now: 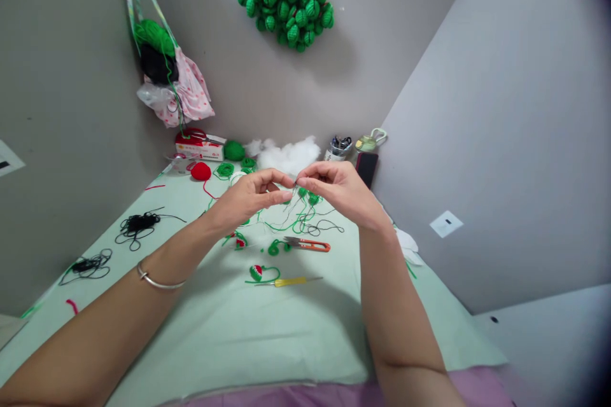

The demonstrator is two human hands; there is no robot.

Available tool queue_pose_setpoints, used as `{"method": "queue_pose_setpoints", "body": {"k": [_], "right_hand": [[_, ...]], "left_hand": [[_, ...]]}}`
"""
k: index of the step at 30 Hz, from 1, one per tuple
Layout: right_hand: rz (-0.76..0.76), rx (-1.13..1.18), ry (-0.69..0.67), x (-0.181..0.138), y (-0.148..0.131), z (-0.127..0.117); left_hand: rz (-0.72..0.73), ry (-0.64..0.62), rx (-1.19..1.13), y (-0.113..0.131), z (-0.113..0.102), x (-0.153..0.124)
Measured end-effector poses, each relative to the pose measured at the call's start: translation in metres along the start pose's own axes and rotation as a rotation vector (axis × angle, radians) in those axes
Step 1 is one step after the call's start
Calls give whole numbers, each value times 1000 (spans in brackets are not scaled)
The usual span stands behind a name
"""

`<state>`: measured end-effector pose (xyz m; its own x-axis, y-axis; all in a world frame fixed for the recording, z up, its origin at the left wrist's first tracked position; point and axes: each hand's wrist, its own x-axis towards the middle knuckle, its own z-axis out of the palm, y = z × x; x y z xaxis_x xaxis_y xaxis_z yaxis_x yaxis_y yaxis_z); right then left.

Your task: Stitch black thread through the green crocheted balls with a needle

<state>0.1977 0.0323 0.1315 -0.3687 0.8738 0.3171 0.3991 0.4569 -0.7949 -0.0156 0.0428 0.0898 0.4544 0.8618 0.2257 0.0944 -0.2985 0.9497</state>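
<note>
Both hands meet above the middle of the table. My right hand (337, 189) pinches fine black yarn (296, 183) between thumb and forefinger, and dark strands hang below the fingertips. From the left, my left hand (255, 197) reaches in with its forefinger tip at that pinch; its thumb is held apart below, and I see nothing gripped there. Under the hands lie small green crocheted pieces (313, 198) with loose green and black tails. Closer to me are orange-handled thread snips (312, 245), a red-and-green crocheted piece (256, 273) and a yellow-handled crochet hook (290, 282).
Black yarn tangles (138, 224) lie at the left. Along the back stand a red yarn ball (201, 171), a green yarn ball (233, 151), white stuffing (289, 156), a container of tools (338, 149) and a dark phone (366, 169). A green crocheted bunch (291, 3) hangs above.
</note>
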Motion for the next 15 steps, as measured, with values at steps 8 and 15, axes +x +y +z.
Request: {"method": "queue_pose_setpoints", "body": {"k": [8, 15], "right_hand": [[-13, 16, -29, 4, 2, 5], [-89, 63, -57, 2, -2, 4]], "left_hand": [[20, 94, -220, -8, 9, 4], [-38, 61, -458, -7, 4, 5]]}}
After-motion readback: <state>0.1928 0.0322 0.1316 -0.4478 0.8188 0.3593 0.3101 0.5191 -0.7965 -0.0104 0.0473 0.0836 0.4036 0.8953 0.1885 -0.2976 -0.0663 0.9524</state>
